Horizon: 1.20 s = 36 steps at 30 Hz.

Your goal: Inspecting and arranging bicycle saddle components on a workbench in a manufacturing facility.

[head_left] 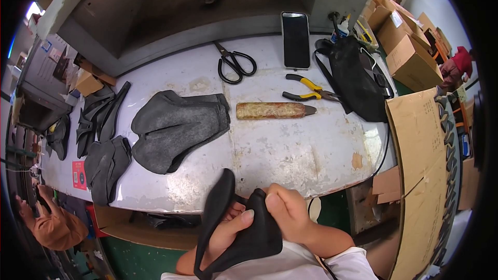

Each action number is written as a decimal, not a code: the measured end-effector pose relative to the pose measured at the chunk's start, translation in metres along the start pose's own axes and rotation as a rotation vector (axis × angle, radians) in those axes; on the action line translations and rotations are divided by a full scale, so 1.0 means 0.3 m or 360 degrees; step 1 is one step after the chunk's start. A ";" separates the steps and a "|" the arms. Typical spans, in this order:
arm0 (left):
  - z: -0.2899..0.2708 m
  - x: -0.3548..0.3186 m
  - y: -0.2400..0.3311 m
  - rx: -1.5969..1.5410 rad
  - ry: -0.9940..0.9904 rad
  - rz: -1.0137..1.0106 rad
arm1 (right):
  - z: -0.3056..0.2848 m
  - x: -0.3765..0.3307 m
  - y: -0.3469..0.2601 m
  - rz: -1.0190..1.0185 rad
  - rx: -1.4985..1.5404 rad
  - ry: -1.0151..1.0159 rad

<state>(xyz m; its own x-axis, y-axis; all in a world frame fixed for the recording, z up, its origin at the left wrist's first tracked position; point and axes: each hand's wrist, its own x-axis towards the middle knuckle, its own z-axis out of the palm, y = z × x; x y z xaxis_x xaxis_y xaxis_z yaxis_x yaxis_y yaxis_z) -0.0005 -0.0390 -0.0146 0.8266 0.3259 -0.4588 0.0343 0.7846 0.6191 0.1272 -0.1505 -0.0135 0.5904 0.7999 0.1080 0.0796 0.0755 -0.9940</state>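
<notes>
Between my two hands, over the table's near edge, is a soft black curved piece (259, 236) that looks like a bicycle saddle cover. My left hand (231, 228) is closed on it from inside the fold, its thumb pressing the middle. With bent fingers, my right hand (288, 210) pinches the raised tip at its upper right. Further up lie dark grey saddle-shaped pieces (181, 124), stacked. To their right are a tape-wrapped tool with a short metal tip (272, 110), yellow-and-black pliers (311, 91) and black-handled scissors (236, 67).
A phone (295, 41) leans at the back beside a black bag (358, 78). More dark pieces (106, 163) pile up at left near a red card (79, 175). A grey shelf unit (181, 13) stands behind; a cardboard sheet (420, 171) rises at right. Another person (57, 223) sits at lower left.
</notes>
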 end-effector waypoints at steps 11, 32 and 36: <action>0.005 0.012 0.012 0.0322 0.0260 0.0127 | 0.001 -0.026 0.012 0.0403 0.0379 -0.0133; -0.147 0.088 -0.130 0.0839 0.0063 0.1033 | -0.025 -0.068 0.065 0.0322 0.0887 0.0145; -0.173 0.086 0.008 -0.0130 -0.0425 0.0635 | -0.072 -0.071 0.063 0.0361 0.0909 0.0219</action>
<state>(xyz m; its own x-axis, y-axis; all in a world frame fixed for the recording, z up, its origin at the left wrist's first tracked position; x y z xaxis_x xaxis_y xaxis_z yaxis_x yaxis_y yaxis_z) -0.0084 -0.0012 -0.0580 0.8819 0.4713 -0.0098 -0.3499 0.6684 0.6563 0.1335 -0.1789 -0.0341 0.6434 0.7521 -0.1431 -0.4787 0.2493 -0.8418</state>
